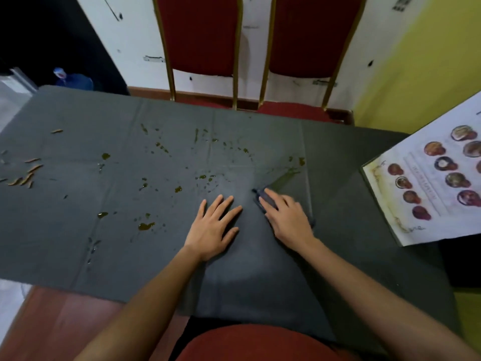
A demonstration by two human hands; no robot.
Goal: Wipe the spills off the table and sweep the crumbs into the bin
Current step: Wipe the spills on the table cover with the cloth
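Note:
A dark grey table [260, 282] carries several brownish-green spills [146, 226] scattered across its middle and left. Orange-brown crumbs [26, 175] lie in a cluster near the left edge. My right hand [286, 217] presses flat on a dark blue cloth [264, 198], which is mostly hidden under the fingers; a smeared streak [285, 177] runs up and to the right from the cloth. My left hand [216, 226] rests flat on the table with fingers spread, just left of the cloth, holding nothing. No bin is visible.
A picture menu [429, 183] lies over the table's right edge. Two red chairs with gold frames [200, 48] stand behind the far edge. A red seat [255, 345] sits at the near edge. A blue water bottle [75, 80] is on the floor at far left.

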